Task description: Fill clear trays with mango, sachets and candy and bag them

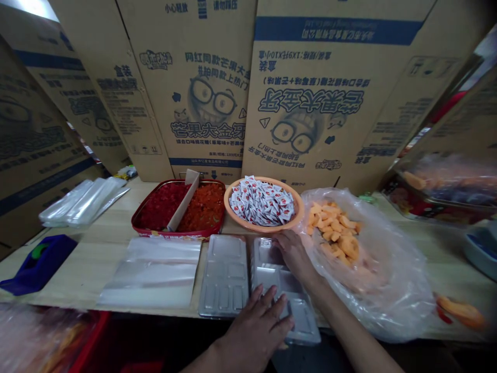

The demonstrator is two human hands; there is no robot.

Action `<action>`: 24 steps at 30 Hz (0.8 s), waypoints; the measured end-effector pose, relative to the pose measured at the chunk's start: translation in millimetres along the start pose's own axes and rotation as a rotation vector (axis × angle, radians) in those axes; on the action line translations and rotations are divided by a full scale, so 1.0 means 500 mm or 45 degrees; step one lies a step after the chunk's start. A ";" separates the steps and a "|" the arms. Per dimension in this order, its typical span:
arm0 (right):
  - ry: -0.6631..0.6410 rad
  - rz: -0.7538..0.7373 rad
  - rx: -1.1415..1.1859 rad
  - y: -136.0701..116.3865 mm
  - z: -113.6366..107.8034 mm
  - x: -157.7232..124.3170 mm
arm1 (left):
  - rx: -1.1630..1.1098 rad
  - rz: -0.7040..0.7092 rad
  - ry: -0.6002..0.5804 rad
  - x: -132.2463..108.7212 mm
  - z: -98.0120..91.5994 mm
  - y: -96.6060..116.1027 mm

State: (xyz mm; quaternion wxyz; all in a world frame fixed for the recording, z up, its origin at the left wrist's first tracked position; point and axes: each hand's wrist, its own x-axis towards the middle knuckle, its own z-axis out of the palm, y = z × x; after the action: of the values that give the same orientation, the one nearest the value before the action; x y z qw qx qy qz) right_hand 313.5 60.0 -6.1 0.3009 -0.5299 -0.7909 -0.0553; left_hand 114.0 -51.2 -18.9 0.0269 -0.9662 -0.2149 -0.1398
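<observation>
Two clear plastic trays with moulded compartments lie side by side at the table's front edge. My left hand (pixel 259 325) rests with its fingers spread over the lower part of the right tray (pixel 301 313), which sits at a slant and sticks out past the edge. At the same tray's far end, my right hand (pixel 294 255) has its fingers bent down together over the top compartment; whatever they hold, if anything, is hidden. The left tray (pixel 225 274) lies untouched. Just beyond my right hand stands an orange bowl (pixel 229 211) heaped with small white-and-red sachets (pixel 262 201).
A divided red tin (pixel 135 233) holds red and orange pieces. Clear plastic sheets (pixel 155 272), a blue tape dispenser (pixel 42 264) and stacked clear bags (pixel 87 201) lie left. Orange pieces (pixel 336 230) fill a plastic bag (pixel 404 274) at right. Tall cardboard boxes (pixel 205 103) stand behind.
</observation>
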 end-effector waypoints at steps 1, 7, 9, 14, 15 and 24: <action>-0.004 -0.006 -0.027 0.000 0.000 -0.001 | -0.004 0.000 -0.002 0.000 0.001 0.000; -0.044 -0.070 -0.046 -0.011 -0.003 -0.004 | -0.015 -0.046 -0.031 0.007 -0.002 0.003; -0.074 -0.045 -0.021 -0.011 -0.005 -0.002 | -0.024 -0.061 -0.026 0.009 -0.004 0.003; -0.124 0.119 0.049 0.010 -0.007 0.006 | -0.056 -0.035 -0.015 0.010 -0.003 -0.001; -0.155 0.116 0.096 0.014 -0.006 0.006 | -0.055 -0.032 -0.012 0.009 -0.002 -0.001; -0.017 0.166 0.177 0.007 -0.013 -0.005 | 0.019 0.005 0.018 0.005 -0.001 0.002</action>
State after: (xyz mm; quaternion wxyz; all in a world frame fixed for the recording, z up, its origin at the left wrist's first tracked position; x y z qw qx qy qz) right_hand 319.6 57.1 -3.0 0.3347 -0.5585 -0.7586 0.0228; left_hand 116.5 -51.2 -17.9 0.0358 -0.9654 -0.2137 -0.1451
